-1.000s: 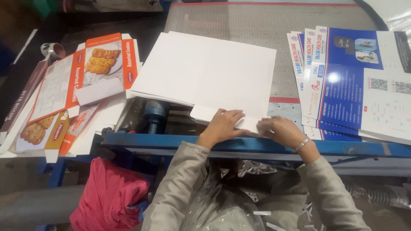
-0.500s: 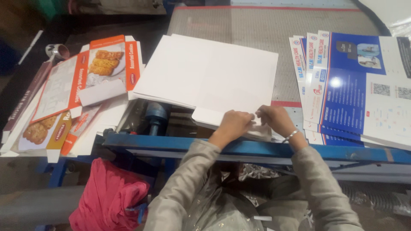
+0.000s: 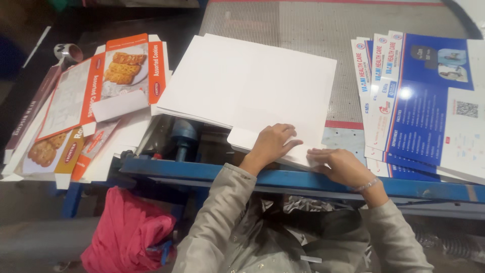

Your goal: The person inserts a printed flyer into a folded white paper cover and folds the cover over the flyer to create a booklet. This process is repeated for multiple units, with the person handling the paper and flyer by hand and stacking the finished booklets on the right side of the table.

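You are in a print or packaging workshop: flat orange biscuit cartons (image 3: pixel 101 86) lie unfolded at far left, blue printed sheets (image 3: pixel 429 106) are stacked at right, blank white card sheets (image 3: pixel 247 86) lie on a blue-framed machine bed (image 3: pixel 303 179).

A stack of white card sheets (image 3: pixel 252 86) is pressed at its six o'clock edge by the left hand (image 3: pixel 270 144) and right hand (image 3: pixel 341 164), blue printed sheets (image 3: pixel 429 111) lying at three o'clock, possibly folders.
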